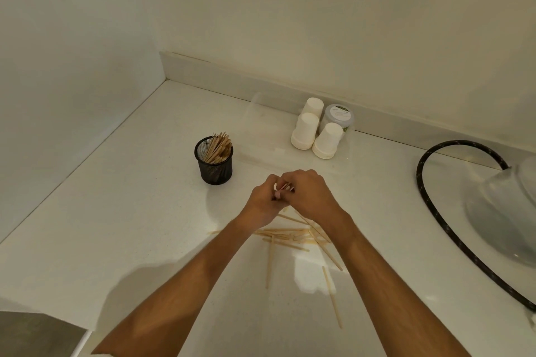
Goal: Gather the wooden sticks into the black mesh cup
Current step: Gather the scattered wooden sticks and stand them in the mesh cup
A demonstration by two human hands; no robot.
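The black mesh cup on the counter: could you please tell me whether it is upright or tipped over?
Upright. The black mesh cup stands on its base with its mouth upward and wooden sticks poking out.

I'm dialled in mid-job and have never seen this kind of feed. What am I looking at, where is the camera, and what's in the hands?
There is no machine here: a person works with two bare hands. The single picture comes from a camera worn on their head, looking forward and down, so both forearms reach in from the bottom edge.

The left hand and right hand meet above a white counter, fingers curled round a small bunch of wooden sticks; how many is hidden. More loose sticks lie scattered beneath the wrists.

To the left and farther back stands the black mesh cup, already holding many sticks. At the back wall stand upturned paper cups and a lidded tub. A dark hose curves on the right.
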